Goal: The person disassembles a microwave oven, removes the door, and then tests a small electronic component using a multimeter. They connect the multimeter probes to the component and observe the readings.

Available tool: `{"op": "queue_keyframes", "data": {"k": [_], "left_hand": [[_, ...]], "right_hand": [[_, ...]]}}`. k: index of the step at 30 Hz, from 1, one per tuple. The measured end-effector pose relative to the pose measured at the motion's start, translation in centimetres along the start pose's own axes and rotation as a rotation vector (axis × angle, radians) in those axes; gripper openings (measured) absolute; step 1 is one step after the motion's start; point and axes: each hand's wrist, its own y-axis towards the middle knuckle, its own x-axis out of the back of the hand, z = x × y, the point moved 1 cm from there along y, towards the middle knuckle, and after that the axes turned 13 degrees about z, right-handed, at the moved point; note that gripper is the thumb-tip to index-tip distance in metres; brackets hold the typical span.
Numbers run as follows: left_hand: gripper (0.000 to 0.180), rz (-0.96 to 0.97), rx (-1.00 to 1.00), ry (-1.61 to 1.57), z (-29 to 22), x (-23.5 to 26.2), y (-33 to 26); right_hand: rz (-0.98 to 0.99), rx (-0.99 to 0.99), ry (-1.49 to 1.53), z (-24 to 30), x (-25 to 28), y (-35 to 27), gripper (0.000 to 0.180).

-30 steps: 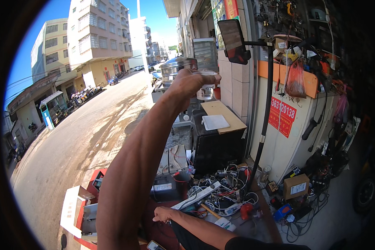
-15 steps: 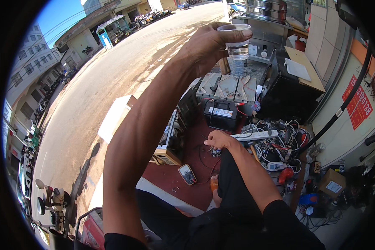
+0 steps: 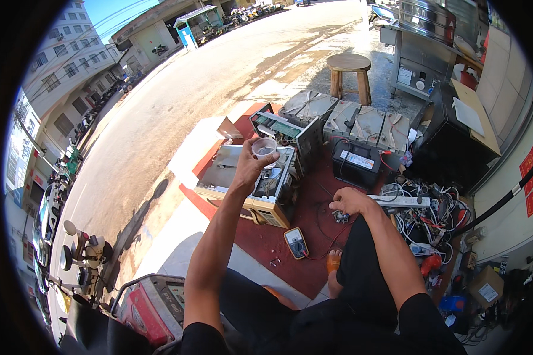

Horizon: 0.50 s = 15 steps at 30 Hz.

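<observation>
My left hand (image 3: 250,168) grips a small clear plastic cup (image 3: 264,145) by its side, above an opened beige device case (image 3: 243,198) with wiring inside. The cup's mouth faces up toward me; how much it holds is hard to tell. My right hand (image 3: 350,201) is closed near my knee, fingers pinched. A thin dark line runs up and left from the fingertips, but what they hold is too small to name. Just under that hand lies a little cluster of metallic parts (image 3: 341,217). A yellow-edged multimeter (image 3: 296,243) rests on the red mat (image 3: 260,251).
Behind my right hand stand a black battery (image 3: 356,163) and a row of grey batteries (image 3: 361,121). Tangled cables (image 3: 426,213) and a white power strip (image 3: 400,202) lie at the right. A wooden stool (image 3: 349,64) stands beyond; a red machine (image 3: 151,310) is at near left.
My left hand has lowered the cup from high up near the stove to above the opened case. The view has shifted, uncovering the stool and case. My right hand stays by my knee.
</observation>
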Motion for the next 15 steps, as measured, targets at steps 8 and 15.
{"op": "queue_keyframes", "data": {"k": [8,15], "left_hand": [[0.088,-0.082,-0.001,-0.112,3.4,0.6,-0.4],[0.086,-0.051,-0.051,-0.198,3.2,0.4,0.3]], "right_hand": [[0.028,0.025,-0.114,0.5,-0.2,0.6,0.043],[-0.013,0.049,-0.167,0.6,-0.5,0.5,0.043]]}}
